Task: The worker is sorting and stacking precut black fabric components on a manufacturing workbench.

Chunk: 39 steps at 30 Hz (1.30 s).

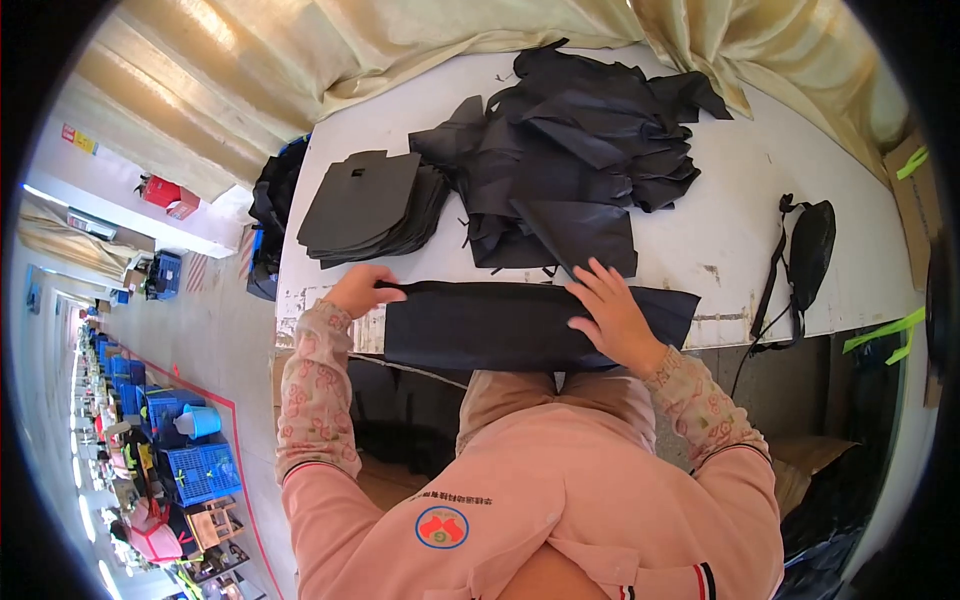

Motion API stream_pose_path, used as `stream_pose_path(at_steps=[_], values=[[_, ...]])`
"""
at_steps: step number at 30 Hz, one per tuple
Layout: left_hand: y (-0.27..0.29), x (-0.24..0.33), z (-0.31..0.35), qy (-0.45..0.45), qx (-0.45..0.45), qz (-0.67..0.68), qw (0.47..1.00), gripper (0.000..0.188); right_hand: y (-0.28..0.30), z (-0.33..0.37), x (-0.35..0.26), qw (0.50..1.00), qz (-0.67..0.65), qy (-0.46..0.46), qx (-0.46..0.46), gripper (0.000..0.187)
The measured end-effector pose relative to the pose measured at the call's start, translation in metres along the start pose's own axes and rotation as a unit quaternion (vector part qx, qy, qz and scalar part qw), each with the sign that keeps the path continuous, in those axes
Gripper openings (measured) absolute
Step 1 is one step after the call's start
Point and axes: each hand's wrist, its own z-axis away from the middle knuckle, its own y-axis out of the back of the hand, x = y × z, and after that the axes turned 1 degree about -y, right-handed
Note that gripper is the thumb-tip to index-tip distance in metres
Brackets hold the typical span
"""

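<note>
A long piece of black fabric (pixel 470 330) lies along the near edge of the white table (pixel 715 240), its lower part hanging over the side toward my lap. At the upper left corner of the fabric, my left hand (pixel 362 291) pinches the edge between thumb and fingers. My right hand (pixel 615 318) rests on the right part with its fingers spread. Just beyond the fabric is a big heap of crumpled black fabric pieces (pixel 590 130). A stack of flat dark panels (pixel 365 205) sits to the left of that heap; the top panel has a small slot.
Toward the table's right side lies a small black pouch with a strap (pixel 812 255). Beige curtains (pixel 230 75) hang around the far side. Left of the table, a dark bundle (pixel 275 215) stands on the floor, and blue crates (pixel 200 475) line the aisle.
</note>
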Motion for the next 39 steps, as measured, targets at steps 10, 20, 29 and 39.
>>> stream_pose_path(at_steps=[10,20,29,39], values=[[-0.007,0.049,-0.023,-0.273,0.408,-0.108,0.864,0.039,-0.034,-0.084,-0.055,0.793,-0.593,-0.122,-0.062,0.025],[0.006,-0.016,-0.045,-0.059,0.376,-0.169,0.909,0.075,-0.04,-0.077,-0.054,0.831,-0.529,-0.162,-0.066,0.017],[-0.01,-0.003,-0.069,0.018,0.429,-0.224,0.875,0.053,-0.063,-0.069,-0.071,0.876,-0.463,-0.117,-0.066,0.022],[-0.013,0.067,0.041,-0.15,0.481,0.049,0.863,0.026,-0.035,-0.08,-0.043,0.847,-0.491,-0.136,0.152,0.013]])
